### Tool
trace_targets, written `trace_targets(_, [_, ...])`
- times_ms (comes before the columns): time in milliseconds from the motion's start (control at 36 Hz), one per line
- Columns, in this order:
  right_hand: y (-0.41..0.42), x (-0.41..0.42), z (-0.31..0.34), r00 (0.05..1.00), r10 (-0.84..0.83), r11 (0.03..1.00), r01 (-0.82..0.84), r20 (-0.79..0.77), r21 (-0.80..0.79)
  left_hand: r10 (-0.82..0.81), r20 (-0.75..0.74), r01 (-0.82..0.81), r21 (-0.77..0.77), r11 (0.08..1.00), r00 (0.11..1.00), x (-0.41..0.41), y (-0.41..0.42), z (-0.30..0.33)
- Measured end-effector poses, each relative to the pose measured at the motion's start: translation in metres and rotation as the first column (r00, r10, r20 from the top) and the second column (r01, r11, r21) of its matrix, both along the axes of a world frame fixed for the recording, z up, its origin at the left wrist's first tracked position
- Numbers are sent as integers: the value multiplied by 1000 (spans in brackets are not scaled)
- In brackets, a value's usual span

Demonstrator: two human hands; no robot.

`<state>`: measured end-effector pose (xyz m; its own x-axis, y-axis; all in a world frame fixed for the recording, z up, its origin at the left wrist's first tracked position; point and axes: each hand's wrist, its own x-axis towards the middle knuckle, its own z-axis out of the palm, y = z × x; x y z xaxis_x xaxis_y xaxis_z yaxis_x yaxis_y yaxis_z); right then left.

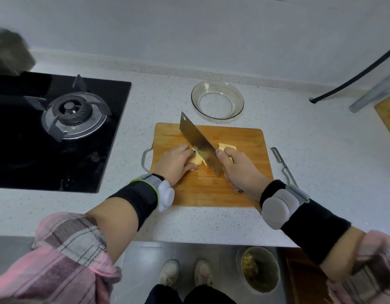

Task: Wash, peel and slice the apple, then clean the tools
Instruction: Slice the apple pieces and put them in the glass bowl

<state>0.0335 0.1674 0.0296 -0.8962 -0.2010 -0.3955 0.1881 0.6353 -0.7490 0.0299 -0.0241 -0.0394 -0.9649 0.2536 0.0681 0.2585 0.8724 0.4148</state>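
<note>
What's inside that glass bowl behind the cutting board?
The glass bowl looks empty; the speckled counter shows through its clear bottom. No apple pieces are in it yet; they lie on the cutting board.

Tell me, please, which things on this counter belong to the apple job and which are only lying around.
Belong to the job:
- cleaver, held by the right hand
- apple piece, held by the left hand
- cut slices
- cutting board
- peeler
- glass bowl, probably for slices

Lying about:
- gas stove
- black cable
- bin on the floor
</note>
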Motion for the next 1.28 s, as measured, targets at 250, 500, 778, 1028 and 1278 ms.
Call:
trace_targets(250, [-4, 1, 4, 1000, -17, 1000, 17, 5, -10, 4, -12, -4, 16, 1000, 1000, 0, -1, -1])
trace_targets(500, [-6, -2, 4, 999, 6, 1000, -7, -37, -5, 3, -20, -3, 30, 1000, 1000, -1, -1, -3])
trace_targets(778, [-19, -5, -15, 1000, 12, 1000, -12, -2, -2, 5, -47, -2, 68, 998, 999, -2, -3, -12])
trace_targets(1028, [-20, -8, -20, 1000, 0, 1000, 0, 0, -17, -21, -104, 29, 70, 997, 994, -2, -4, -18])
trace_targets(1278, [-7, -4, -4, 1000, 6, 998, -5, 14, -67, -156, -309, 138, -78, 987, 938, -1, -13, -20])
